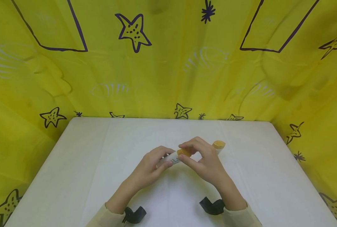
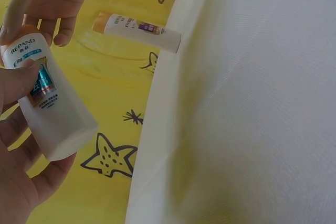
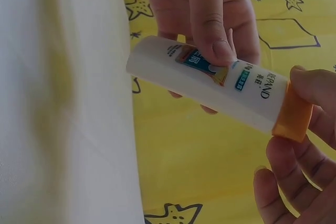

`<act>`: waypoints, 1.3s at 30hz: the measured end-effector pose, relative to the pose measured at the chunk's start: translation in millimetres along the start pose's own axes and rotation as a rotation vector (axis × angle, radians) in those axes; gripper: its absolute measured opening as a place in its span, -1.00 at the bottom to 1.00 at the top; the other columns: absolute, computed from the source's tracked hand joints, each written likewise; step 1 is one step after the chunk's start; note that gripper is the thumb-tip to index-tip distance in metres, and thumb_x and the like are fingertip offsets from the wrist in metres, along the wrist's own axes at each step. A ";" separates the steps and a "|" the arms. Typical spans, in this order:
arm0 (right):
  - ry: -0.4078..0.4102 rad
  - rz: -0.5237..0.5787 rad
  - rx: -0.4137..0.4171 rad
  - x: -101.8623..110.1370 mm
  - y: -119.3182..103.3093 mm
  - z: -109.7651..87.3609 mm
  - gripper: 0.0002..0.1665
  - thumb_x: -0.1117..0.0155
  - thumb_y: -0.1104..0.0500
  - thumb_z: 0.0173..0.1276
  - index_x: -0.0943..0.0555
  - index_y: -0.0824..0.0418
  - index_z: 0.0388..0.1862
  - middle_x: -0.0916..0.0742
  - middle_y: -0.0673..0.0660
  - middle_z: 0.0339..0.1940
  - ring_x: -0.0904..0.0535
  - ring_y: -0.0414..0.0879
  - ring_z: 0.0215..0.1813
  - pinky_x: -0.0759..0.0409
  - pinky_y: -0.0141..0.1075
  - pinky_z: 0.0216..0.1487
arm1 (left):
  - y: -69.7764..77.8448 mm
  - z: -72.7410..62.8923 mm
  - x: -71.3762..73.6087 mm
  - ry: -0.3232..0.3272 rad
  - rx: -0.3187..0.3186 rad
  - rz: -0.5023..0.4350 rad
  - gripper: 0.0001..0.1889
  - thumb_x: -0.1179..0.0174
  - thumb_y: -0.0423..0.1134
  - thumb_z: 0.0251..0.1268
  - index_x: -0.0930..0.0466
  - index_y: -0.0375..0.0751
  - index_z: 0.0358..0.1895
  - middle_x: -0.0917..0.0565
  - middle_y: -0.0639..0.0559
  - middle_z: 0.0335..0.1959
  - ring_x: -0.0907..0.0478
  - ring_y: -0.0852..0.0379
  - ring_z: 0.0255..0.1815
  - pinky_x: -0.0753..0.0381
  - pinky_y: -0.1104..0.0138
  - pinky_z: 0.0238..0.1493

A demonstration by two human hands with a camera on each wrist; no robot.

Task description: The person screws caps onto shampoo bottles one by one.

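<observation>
A white plastic bottle point(image 1: 173, 158) with an orange cap point(image 1: 184, 152) and REPAND printed on it is held tilted above the table. My left hand point(image 1: 149, 167) grips its body, the thumb lying over the front label in the left wrist view. At the other end my right hand point(image 1: 208, 161) pinches the orange cap between thumb and fingers, seen closely in the right wrist view. Just beyond the right hand stands a second white bottle point(image 2: 144, 32), upright, also orange-capped, with a purple patch on its label. In the head view the right hand partly hides it.
Both bottles are over a white-covered table point(image 1: 72, 176). A yellow curtain point(image 1: 162, 69) with dark starfish and pale fish drawings hangs behind and at both sides. Black wrist-worn devices point(image 1: 212, 206) sit by the cuffs of light sleeves point(image 1: 240, 217).
</observation>
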State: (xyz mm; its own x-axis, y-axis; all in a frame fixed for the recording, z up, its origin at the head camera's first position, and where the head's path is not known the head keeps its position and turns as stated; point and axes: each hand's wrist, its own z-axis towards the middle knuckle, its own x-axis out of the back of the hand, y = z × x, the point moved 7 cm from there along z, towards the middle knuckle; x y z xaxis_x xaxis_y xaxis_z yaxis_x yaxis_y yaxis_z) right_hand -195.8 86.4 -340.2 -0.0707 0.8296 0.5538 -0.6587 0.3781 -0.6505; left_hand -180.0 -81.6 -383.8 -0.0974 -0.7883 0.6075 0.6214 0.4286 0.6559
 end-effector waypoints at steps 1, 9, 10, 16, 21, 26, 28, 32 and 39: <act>0.002 0.000 0.001 -0.1 0.0 -0.1 -0.69 -0.53 0.15 0.20 -0.70 0.00 -0.06 -0.69 -0.15 -0.23 -0.57 -0.26 -0.22 -0.59 -0.39 -0.17 | 0.2 0.2 0.0 0.000 0.001 0.003 -0.71 -0.24 -0.22 0.41 -0.52 -0.06 0.13 -0.63 0.14 -0.01 -0.53 0.23 -0.04 -0.64 0.22 -0.01; -0.042 0.067 0.020 -0.7 -1.4 -0.7 -0.57 -0.49 0.21 0.23 -0.66 0.06 0.10 -0.69 -0.06 -0.07 -0.62 -0.23 -0.24 -0.66 -0.36 -0.18 | -8.5 0.2 0.3 -0.037 0.085 -0.161 -0.71 -0.20 -0.22 0.45 -0.51 -0.08 0.16 -0.67 0.14 -0.03 -0.58 0.22 -0.04 -0.65 0.24 0.00; -0.056 0.086 0.024 -0.6 -1.5 -0.6 -0.55 -0.49 0.23 0.24 -0.65 0.06 0.12 -0.68 -0.05 -0.04 -0.63 -0.21 -0.20 -0.67 -0.34 -0.15 | -10.2 0.1 0.3 -0.051 0.102 -0.206 -0.72 -0.17 -0.22 0.46 -0.52 -0.09 0.17 -0.68 0.12 -0.04 -0.59 0.21 -0.04 -0.65 0.23 -0.01; -0.124 0.142 0.053 0.4 -1.8 -0.5 -0.56 -0.49 0.26 0.23 -0.67 0.05 0.10 -0.67 0.02 0.15 -0.60 -0.11 0.15 -0.67 -0.25 0.01 | -16.1 -2.3 -4.7 -0.193 0.142 -0.493 -0.73 -0.03 -0.25 0.54 -0.54 -0.25 0.16 -0.68 -0.09 -0.10 -0.58 0.16 -0.16 -0.66 0.27 -0.16; -0.175 0.207 0.130 -1.4 -5.2 -2.3 -0.51 -0.49 0.33 0.18 -0.67 0.08 0.11 -0.69 0.08 0.20 -0.61 -0.06 0.22 -0.59 -0.25 0.20 | -17.9 -5.5 -11.0 -0.290 0.153 -0.651 -0.69 0.00 -0.24 0.52 -0.54 -0.35 0.14 -0.64 -0.20 -0.12 -0.55 0.15 -0.18 -0.61 0.30 -0.18; -0.175 0.264 0.198 -1.7 -7.9 -3.3 -0.52 -0.52 0.38 0.11 -0.69 0.10 0.04 -0.74 0.08 0.05 -0.63 -0.05 0.15 -0.58 -0.29 0.19 | -16.2 -7.1 -13.7 -0.339 0.166 -0.711 -0.69 -0.05 -0.21 0.51 -0.53 -0.32 0.14 -0.63 -0.14 -0.09 -0.55 0.14 -0.14 -0.63 0.30 -0.17; -0.168 0.272 0.208 -1.2 -8.7 -3.3 -0.51 -0.53 0.39 0.08 -0.68 0.10 0.01 -0.73 0.07 0.02 -0.63 -0.07 0.11 -0.59 -0.30 0.16 | -15.0 -7.6 -14.5 -0.351 0.166 -0.718 -0.71 -0.08 -0.22 0.50 -0.53 -0.28 0.15 -0.62 -0.10 -0.09 -0.54 0.14 -0.14 -0.64 0.30 -0.19; -0.161 0.295 0.231 -1.1 -10.8 -3.0 -0.51 -0.56 0.38 0.03 -0.68 0.11 -0.03 -0.73 0.07 -0.04 -0.63 -0.07 0.06 -0.60 -0.30 0.11 | -12.5 -8.3 -14.9 -0.348 0.127 -0.690 -0.73 -0.16 -0.24 0.46 -0.54 -0.20 0.14 -0.62 -0.08 -0.10 -0.53 0.16 -0.17 -0.66 0.29 -0.23; -0.104 0.274 0.262 0.0 -14.2 -2.4 -0.58 -0.59 0.23 0.05 -0.67 0.14 -0.08 -0.72 0.06 -0.14 -0.61 -0.13 -0.10 -0.62 -0.35 -0.06 | -6.7 -5.3 -9.6 -0.252 0.065 -0.498 -0.77 -0.25 -0.31 0.36 -0.57 -0.14 0.04 -0.65 0.00 -0.19 -0.52 0.21 -0.28 -0.61 0.34 -0.28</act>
State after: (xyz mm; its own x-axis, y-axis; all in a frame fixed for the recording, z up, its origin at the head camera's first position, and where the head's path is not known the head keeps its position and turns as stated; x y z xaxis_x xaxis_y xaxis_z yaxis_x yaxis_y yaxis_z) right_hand -184.7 82.0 -332.2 -0.3372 0.8341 0.4365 -0.7728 0.0195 -0.6343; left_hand -179.2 -79.2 -396.5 -0.5543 -0.7760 0.3008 0.4049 0.0643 0.9121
